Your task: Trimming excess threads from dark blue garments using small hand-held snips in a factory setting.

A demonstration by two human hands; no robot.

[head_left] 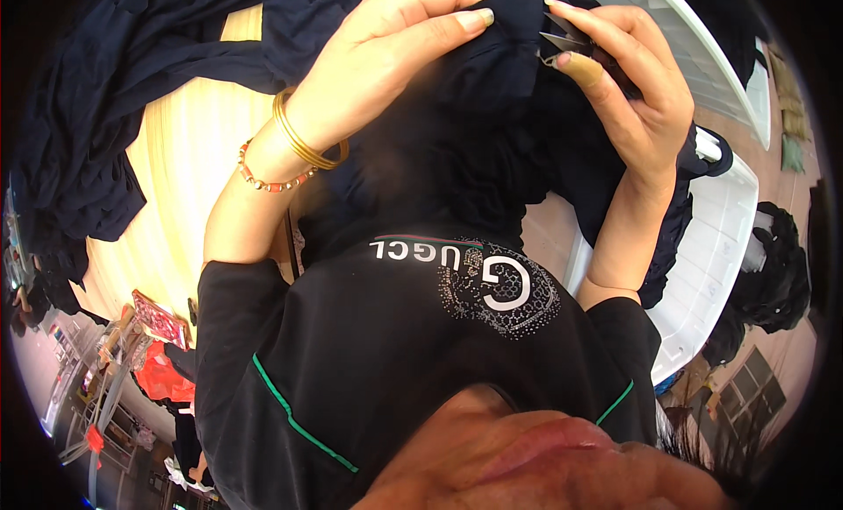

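Dark navy fabric (505,49) is stretched up in front of my chest, and its lower folds hang into my lap. My left hand (378,45), with gold bangles at the wrist, pinches the cloth between thumb and fingers along its upper edge. At the cloth's right edge, my right hand (645,93) is closed around small metal thread snips (569,43). Their blades point left and stand slightly apart, close beside the cloth. A tan covering wraps my right thumb, and a bit of loose thread shows near its tip. The snips' handle is hidden in my palm.
A pale wooden table (189,150) lies to the left, with heaped navy cloth (79,168) along it. White plastic bins (716,273) stand at the right, with navy cloth over one edge. Black bundles (773,273) sit on the floor beyond.
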